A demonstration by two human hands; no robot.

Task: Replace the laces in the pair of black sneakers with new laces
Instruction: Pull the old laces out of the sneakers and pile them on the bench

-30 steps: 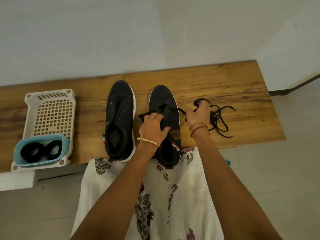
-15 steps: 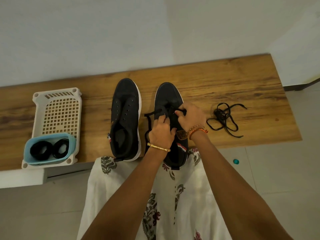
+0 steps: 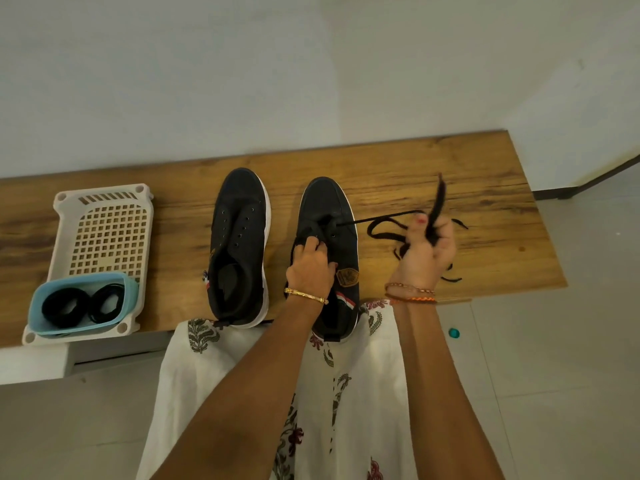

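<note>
Two black sneakers stand side by side on the wooden bench (image 3: 415,174). The left sneaker (image 3: 239,244) has bare eyelets and no lace. My left hand (image 3: 311,265) grips the tongue and collar of the right sneaker (image 3: 329,216). My right hand (image 3: 427,251) is raised to the right of that shoe and pinches a black lace (image 3: 377,220) that runs taut from the shoe's eyelets; its loose end sticks up above my fingers. A removed black lace (image 3: 450,275) lies on the bench, partly hidden behind my right hand.
A white perforated basket (image 3: 104,220) sits at the bench's left end, with a light blue tub (image 3: 79,306) in it that contains two coiled black laces (image 3: 65,306). The wall runs close behind the bench. My patterned white garment hangs below the front edge.
My right hand left the right sneaker's eyelets and swung out to the right, drawing the lace out of the shoe. My left hand stayed on the shoe.
</note>
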